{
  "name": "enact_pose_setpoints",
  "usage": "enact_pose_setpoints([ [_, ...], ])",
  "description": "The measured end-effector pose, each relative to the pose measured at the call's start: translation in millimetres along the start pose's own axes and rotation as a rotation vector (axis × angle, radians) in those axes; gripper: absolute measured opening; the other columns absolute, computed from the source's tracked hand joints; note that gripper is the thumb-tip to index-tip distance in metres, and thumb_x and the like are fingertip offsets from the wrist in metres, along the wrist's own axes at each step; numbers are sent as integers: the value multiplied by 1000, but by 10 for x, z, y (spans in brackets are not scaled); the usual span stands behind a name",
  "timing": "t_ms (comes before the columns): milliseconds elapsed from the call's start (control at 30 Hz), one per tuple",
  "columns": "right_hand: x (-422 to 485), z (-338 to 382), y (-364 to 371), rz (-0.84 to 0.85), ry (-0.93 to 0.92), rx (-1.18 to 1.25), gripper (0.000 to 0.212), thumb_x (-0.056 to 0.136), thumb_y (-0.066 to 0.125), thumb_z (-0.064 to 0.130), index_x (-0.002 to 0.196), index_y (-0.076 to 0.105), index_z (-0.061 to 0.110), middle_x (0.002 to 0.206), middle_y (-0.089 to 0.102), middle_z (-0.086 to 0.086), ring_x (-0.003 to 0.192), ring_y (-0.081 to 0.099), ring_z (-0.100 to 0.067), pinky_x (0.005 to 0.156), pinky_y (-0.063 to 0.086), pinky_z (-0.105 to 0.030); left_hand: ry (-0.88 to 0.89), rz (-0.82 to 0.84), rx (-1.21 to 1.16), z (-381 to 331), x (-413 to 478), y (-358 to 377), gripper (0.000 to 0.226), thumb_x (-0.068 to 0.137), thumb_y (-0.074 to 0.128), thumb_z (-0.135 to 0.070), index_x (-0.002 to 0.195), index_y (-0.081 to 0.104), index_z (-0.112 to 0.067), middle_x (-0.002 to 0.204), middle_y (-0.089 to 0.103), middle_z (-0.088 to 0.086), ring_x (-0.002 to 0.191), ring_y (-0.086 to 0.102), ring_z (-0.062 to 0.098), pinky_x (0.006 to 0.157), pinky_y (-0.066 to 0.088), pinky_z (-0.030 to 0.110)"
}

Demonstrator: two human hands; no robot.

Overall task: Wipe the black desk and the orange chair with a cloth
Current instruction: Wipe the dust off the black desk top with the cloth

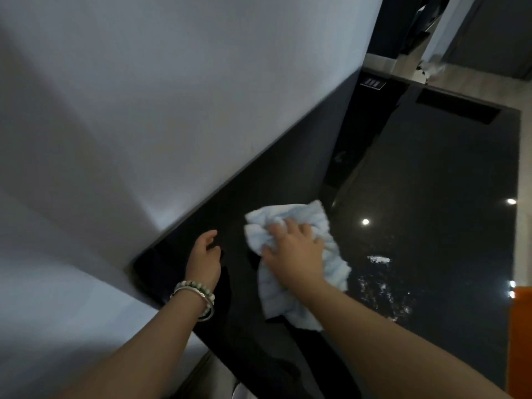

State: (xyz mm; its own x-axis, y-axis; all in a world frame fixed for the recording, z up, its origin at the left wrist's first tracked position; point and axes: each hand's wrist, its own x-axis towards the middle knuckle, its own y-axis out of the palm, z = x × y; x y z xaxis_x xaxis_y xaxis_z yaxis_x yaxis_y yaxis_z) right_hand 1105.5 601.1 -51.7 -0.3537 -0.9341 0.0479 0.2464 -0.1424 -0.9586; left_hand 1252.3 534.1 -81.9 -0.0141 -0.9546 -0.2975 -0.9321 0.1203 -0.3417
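Cloth (331, 254): pale blue, crumpled, flat against desk (431, 182) near its back left corner, close to wall (172, 96). Pinned there under right hand (296, 249), fingers spread and dug into the folds, clutching a bunch while pressing down; likely gripped that way to stop slipping on the glossy top and to put weight behind each stroke. Just beside, nearer the corner, left hand (204, 254), grasping nothing, fingers loosely curled; impossible to tell whether touching the top or hovering over it, probably parked there as a brace for leaning in. On that wrist, bracelets (195, 298), beaded and metal. Glossy black top stretching away to the right, mirroring lights as bright spots (365, 221) and speckled glints, perhaps smears or damp, hard to say. Small slotted panel (372, 82) at the far end, well apart from cloth. At the right edge of view, only an orange strip of chair (521, 341), beside desk, untouched by either hand. Judged from this: wiping the back corner in hand, most of the top to the right yet to cover, chair not yet begun. Next stroke best drawn along the wall edge and out to the right, with cloth kept flat. Risk: bunched cloth skipping patches, or leaving streaks plain to see on so shiny a surface.
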Motion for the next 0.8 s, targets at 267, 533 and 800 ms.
enact_pose_setpoints([
  [267, -342, -291, 399, -9, -16, -115, 53, 80, 59, 33, 131, 46, 40, 151, 31, 0, 130, 37, -31, 86, 39, -52, 143, 103, 299, 133, -170, -207, 47, 93, 48, -7, 139, 39, -12, 145, 35, 10, 133, 35, 24, 111, 28, 32],
  [533, -522, -73, 324, -96, 125, 23, 55, 78, 59, 36, 131, 42, 36, 146, 32, 0, 126, 37, -32, 90, 35, -48, 254, 207, 912, 308, -270, -34, 49, 99, 35, -24, 146, 25, -24, 157, 12, -6, 145, -1, 26, 116, 11, 39],
  [800, -616, -577, 293, -62, 167, -73, 56, 60, 76, 34, 113, 59, 29, 127, 58, -5, 106, 55, -36, 71, 43, -47, 306, 157, 940, 369, -313, -78, 48, 100, 31, -21, 146, 23, -31, 157, 11, -10, 146, -1, 21, 117, 3, 40],
])
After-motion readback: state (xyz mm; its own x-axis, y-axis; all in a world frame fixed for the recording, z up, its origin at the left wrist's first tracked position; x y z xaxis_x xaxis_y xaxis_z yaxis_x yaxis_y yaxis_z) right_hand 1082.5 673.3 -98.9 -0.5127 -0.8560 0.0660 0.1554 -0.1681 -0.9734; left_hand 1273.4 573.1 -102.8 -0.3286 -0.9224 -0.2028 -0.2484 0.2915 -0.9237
